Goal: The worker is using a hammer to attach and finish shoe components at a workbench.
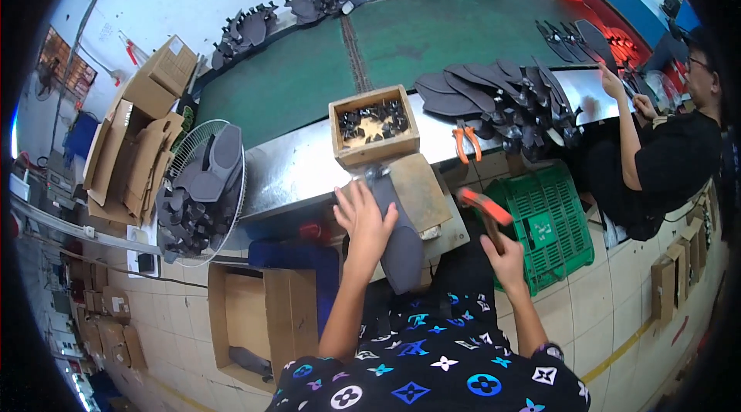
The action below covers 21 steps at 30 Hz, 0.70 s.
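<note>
My left hand [363, 221] is open, its fingers spread beside a dark grey sole-shaped piece [403, 256]. The thumb is over the edge of this piece; whether it presses on it I cannot tell. A shiny dark part [377, 173] shows at the far end of the piece, which lies slanted beside a worn tan board [421, 194] in front of me. In my right hand [507, 264] is a hammer [486, 207] with a red head, gripped by its brown handle and raised to the right of the board.
A wooden box [376, 151] of small black parts stands beyond the board, with orange-handled pliers [466, 142] at its right. Similar soles [478, 92] are piled farther right; others fill a wire basket [202, 188]. A green crate [544, 227] and cardboard box [289, 312] flank me. A co-worker [656, 142] sits at right.
</note>
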Tool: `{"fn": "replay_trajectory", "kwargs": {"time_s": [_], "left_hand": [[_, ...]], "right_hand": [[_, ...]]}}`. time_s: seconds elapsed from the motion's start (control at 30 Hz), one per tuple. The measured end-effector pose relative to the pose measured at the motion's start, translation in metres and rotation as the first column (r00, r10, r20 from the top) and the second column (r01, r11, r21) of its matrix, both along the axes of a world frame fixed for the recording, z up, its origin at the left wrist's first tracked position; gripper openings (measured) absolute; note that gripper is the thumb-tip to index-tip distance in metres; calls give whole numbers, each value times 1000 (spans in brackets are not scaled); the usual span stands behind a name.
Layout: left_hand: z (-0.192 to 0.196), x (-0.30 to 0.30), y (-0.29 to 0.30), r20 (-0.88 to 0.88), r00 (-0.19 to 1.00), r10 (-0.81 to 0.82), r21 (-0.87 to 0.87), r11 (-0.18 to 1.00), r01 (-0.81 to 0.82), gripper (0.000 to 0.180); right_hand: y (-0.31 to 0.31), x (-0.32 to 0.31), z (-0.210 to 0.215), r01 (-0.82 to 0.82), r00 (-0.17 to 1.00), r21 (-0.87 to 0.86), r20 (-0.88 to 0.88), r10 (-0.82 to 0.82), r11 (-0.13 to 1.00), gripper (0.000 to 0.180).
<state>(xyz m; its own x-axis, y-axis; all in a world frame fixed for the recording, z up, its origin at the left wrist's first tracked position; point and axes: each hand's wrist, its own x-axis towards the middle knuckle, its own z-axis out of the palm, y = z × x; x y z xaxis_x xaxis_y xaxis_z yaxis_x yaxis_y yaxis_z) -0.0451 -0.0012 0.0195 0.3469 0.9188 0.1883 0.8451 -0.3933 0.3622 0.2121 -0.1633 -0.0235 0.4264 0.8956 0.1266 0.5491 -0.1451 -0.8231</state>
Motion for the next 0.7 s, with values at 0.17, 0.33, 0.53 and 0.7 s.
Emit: {"fn": "replay_trajectory", "kwargs": {"time_s": [0.17,0.33,0.53,0.7], "left_hand": [[33,4,42,149,988,40,274,958,-80,48],[39,10,172,-124,977,-174,435,875,211,19],[41,27,204,-610,739,-287,159,869,469,8],[82,41,144,342,873,-347,-30,925,379,15]], "right_hand": [[-49,-1,20,218,833,87,-536,-139,972,26],[-33,6,46,198,722,137,-690,-50,971,25],[0,5,56,139,698,164,-716,21,977,27],[29,2,89,54,767,250,-630,120,967,19]]}}
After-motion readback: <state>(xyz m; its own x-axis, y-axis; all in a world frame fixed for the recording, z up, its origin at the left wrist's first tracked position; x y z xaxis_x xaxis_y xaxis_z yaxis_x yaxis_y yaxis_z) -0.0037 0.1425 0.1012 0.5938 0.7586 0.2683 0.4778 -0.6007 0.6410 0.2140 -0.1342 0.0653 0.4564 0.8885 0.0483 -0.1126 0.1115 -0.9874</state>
